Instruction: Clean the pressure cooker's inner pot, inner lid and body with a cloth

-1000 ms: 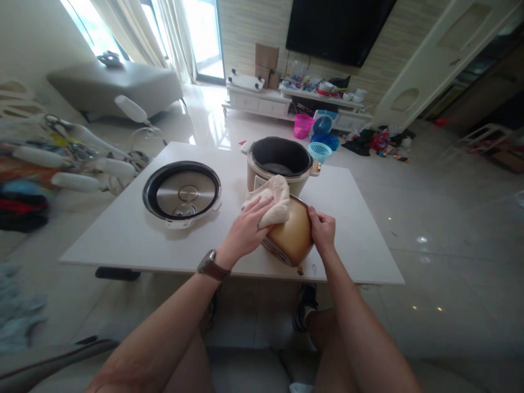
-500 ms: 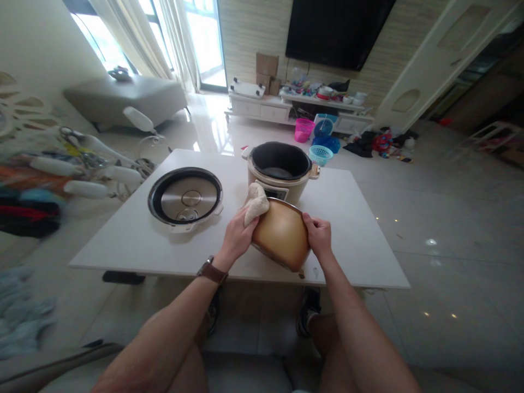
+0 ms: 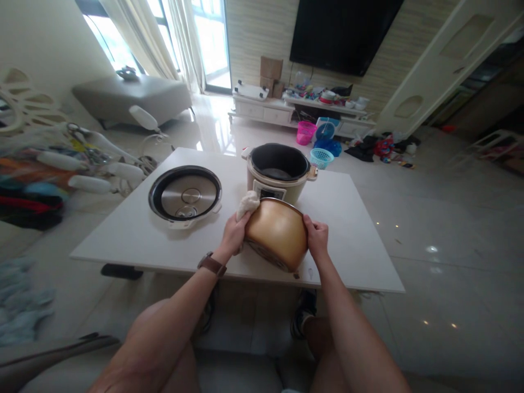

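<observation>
A gold-coloured inner pot [image 3: 277,232] is held tilted over the near part of the white table, its base turned partly toward me. My left hand [image 3: 234,232] grips its left side with a pale cloth [image 3: 248,204] bunched in the fingers and against the rim. On the opposite side, my right hand [image 3: 316,234] is closed on the pot's edge. Just behind the pot stands a cream electric pressure cooker body [image 3: 268,188] with a dark, open cavity. Its round lid [image 3: 190,195] lies upside down to the left, metal inner face up.
All of this is on a white table [image 3: 135,240]. Beyond it on the floor are a turquoise basket [image 3: 321,158], a pink bin [image 3: 305,132] and a blue bag. A lamp with white shades [image 3: 125,171] stands left of the table.
The pot has shifted slightly left and tipped so more of its base shows. My left hand and the cloth have moved a little left and down along its side. The view has shifted slightly.
</observation>
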`<state>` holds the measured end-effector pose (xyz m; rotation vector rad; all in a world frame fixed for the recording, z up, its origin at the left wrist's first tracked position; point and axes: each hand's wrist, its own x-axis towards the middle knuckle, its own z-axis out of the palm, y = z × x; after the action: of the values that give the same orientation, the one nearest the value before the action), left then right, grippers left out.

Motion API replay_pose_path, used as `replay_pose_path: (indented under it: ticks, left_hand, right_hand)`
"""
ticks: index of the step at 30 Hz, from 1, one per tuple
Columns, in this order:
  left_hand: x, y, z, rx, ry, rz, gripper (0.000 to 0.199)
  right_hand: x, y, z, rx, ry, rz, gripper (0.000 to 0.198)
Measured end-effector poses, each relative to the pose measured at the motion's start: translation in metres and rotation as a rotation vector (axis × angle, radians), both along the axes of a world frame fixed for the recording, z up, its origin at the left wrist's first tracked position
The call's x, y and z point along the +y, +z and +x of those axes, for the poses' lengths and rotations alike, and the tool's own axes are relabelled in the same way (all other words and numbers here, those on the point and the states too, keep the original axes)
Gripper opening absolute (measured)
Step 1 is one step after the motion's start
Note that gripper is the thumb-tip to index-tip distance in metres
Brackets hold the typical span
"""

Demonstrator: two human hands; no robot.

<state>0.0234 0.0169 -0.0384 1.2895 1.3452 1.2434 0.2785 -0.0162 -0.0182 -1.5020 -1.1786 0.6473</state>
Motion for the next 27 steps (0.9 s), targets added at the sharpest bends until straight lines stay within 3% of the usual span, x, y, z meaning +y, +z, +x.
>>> replay_pose_path:
  ticks: [3,6,11,15,18,21,27]
  left_hand:
    - [0.011,-0.01,-0.001,-0.135,-0.027,-0.203,0.057]
    - [0.013,-0.006,0.002,-0.147,-0.049,-0.212,0.055]
    - [-0.002,0.012,0.01,-0.027,-0.111,0.055,0.051]
    - [-0.011,0.024,0.007,0.186,-0.287,0.414,0.05]
    - [-0.01,0.028,0.001,0.237,-0.329,0.496,0.051]
    - [-0.003,0.025,-0.003,0.18,-0.257,0.37,0.049]
    - [0.019,-0.011,-0.009,-0.082,-0.145,-0.159,0.058]
  right_hand:
    - [-0.001,0.003,0.006,-0.058,-0.006,-0.013,0.066]
    - [-0.002,0.013,0.008,-0.133,-0.011,0.036,0.055]
    - [-0.007,0.025,0.001,-0.112,-0.053,0.06,0.055]
    - [-0.008,0.018,-0.004,-0.048,-0.096,-0.015,0.067]
    - [-0.006,0.009,-0.005,0.018,-0.081,-0.027,0.071]
    - [-0.003,0.002,-0.006,0.051,-0.082,-0.008,0.073]
    - [-0.003,-0.008,-0.004,0.102,-0.108,0.02,0.075]
